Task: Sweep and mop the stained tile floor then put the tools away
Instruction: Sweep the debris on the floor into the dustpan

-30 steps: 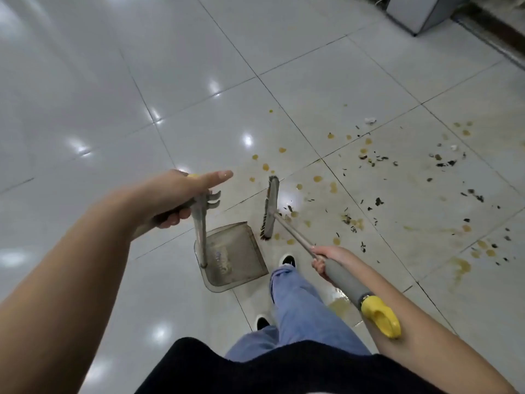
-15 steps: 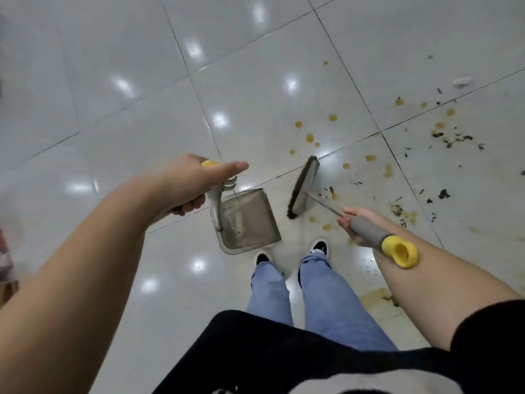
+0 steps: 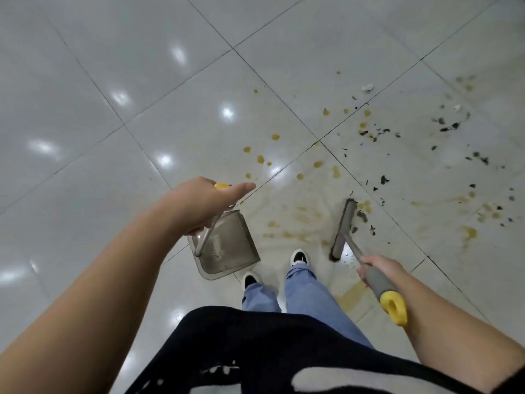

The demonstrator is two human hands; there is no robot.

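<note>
View from my head, looking down at the tile floor (image 3: 85, 66). My left hand (image 3: 207, 204) is closed around the yellow-tipped handle of the dustpan (image 3: 227, 245), forefinger stretched forward along the top; the grey pan hangs low, just ahead of my left shoe (image 3: 251, 280). My right hand (image 3: 375, 267) is wrapped around the grey grip of the broom (image 3: 345, 233), whose yellow end cap (image 3: 395, 307) lies against my forearm. Compared with half a second ago, the broom head has moved away from the dustpan: then the two lay near each other, in front of my shoes; now the head sits well to the right, on the tile beside my right shoe (image 3: 298, 257), at the edge of the dark debris (image 3: 383, 180), with a few scraps touching its far side. The dustpan has stayed in front of my left foot, and both grips are unchanged. Yellow-brown stains (image 3: 261, 159) dot the tiles between and beyond the two tools, with smeared patches ahead of my feet, and the debris scatters further out to the right. A raised marking shows on the inside of the pan, but it is too blurred to read; no other writing can be made out on the tools. My jeans (image 3: 306, 294) and black top (image 3: 255, 351) fill the lower part of the view.
</note>
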